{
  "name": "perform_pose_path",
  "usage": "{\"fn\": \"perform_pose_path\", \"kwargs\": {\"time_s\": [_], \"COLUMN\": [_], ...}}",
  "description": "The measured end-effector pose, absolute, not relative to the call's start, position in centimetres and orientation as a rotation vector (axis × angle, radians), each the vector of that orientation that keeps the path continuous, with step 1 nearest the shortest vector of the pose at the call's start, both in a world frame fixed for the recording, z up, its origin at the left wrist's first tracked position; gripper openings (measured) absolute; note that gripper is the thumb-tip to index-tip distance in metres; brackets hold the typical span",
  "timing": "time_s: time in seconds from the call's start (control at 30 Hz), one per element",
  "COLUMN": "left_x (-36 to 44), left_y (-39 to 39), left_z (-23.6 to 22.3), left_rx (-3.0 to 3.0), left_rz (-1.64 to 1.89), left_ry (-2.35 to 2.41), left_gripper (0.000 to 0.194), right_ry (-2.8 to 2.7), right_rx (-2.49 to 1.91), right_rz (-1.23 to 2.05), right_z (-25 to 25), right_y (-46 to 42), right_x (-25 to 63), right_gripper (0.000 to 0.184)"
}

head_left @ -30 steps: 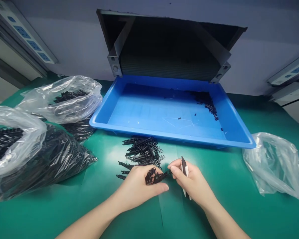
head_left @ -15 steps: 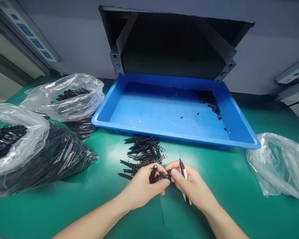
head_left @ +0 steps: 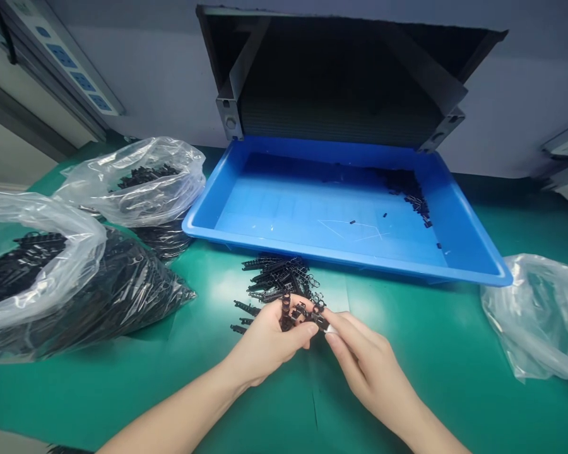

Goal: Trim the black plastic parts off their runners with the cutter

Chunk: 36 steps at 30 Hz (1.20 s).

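My left hand (head_left: 271, 334) is closed on several small black plastic parts (head_left: 286, 312) that have rings and toothed edges. Against it, my right hand (head_left: 372, 356) pinches a slim black-and-white tool, of which just a white bit (head_left: 331, 329) shows at the fingertips, touching the black parts; the rest is hidden by the fingers. Just beyond my hands lies a loose pile of black plastic strips (head_left: 284, 274) with rings at their ends, on the green work surface (head_left: 208, 391).
A blue tray (head_left: 284, 243) holding small black pieces (head_left: 419, 205) stands behind the pile, below a dark chute opening (head_left: 341, 82). Two clear bags of black parts, a near bag (head_left: 127, 290) and a far bag (head_left: 175, 183), sit left. Another clear bag (head_left: 539, 315) lies right.
The black-and-white tool, earlier lying across my right palm, is now mostly out of sight with its white bit at the fingertips. My right fingers have stretched toward the parts in my left hand.
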<state>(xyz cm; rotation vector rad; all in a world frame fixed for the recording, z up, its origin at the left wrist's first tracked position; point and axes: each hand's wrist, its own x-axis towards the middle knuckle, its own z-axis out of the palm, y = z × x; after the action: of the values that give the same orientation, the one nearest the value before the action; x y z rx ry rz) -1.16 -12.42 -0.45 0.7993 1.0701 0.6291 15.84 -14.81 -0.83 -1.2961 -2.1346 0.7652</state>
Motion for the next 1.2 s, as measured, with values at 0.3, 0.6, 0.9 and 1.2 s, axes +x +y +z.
{"fn": "perform_pose_path", "kwargs": {"time_s": [0.3, 0.6, 0.9, 1.2], "left_x": [-0.7, -0.5, -0.4, -0.6], "left_y": [-12.5, -12.8, -12.8, -12.5], "left_z": [-0.5, -1.0, -1.3, -0.6], "left_rx": [0.807, 0.834, 0.877, 1.186], "left_rz": [0.676, 0.71, 0.698, 0.751], "left_ry": [1.082, 1.081, 1.062, 1.28], "left_gripper": [0.02, 0.014, 0.006, 0.01], "right_ry": [-2.168, -2.151, -2.128, -2.078], "right_rx": [-1.334, -1.326, -1.331, -1.378], "right_rz": [0.608, 0.618, 0.709, 0.728], "right_z": [-1.1, -0.9, -1.7, -2.2], "right_y": [-14.9, -14.9, -14.9, -14.5], "right_x": [15.7, 15.6, 15.5, 15.6], "right_gripper": [0.03, 0.03, 0.031, 0.032]}}
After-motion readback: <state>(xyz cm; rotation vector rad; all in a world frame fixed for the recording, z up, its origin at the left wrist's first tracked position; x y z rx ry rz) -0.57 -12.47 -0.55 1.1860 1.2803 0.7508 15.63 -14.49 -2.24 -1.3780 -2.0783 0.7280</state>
